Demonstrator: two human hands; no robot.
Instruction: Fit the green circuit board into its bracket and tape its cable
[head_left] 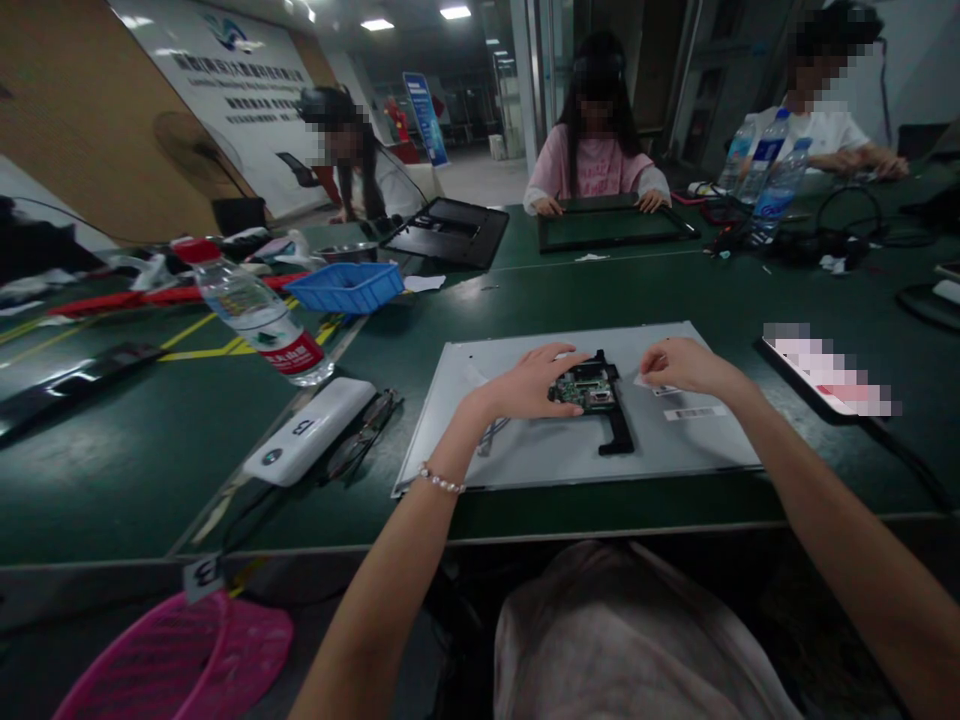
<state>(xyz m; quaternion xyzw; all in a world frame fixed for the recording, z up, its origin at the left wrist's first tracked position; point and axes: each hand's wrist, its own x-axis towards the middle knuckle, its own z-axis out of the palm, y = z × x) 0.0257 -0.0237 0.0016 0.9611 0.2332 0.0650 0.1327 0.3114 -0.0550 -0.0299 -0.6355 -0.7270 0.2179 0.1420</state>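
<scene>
A flat silver-grey display panel (465,375) lies on the green table in front of me. On it rests a green circuit board (596,388) attached to a black plastic bracket (617,430). My left hand (529,385) grips the board from its left side, thumb at the near edge and fingers over the far edge. Just right of the bracket, my right hand (686,365) is closed in a pinch on a small white label (660,389) at the panel's surface. A barcode sticker (696,413) is stuck nearby. A thin cable (491,436) emerges beneath my left hand.
Left of the panel are a white power bank (311,430), glasses (366,435) and a water bottle (262,325). A blue tray (349,287) sits behind. A phone (817,380) lies right. Across the table, a person handles a black frame (615,242). A pink basket (255,645) stands below.
</scene>
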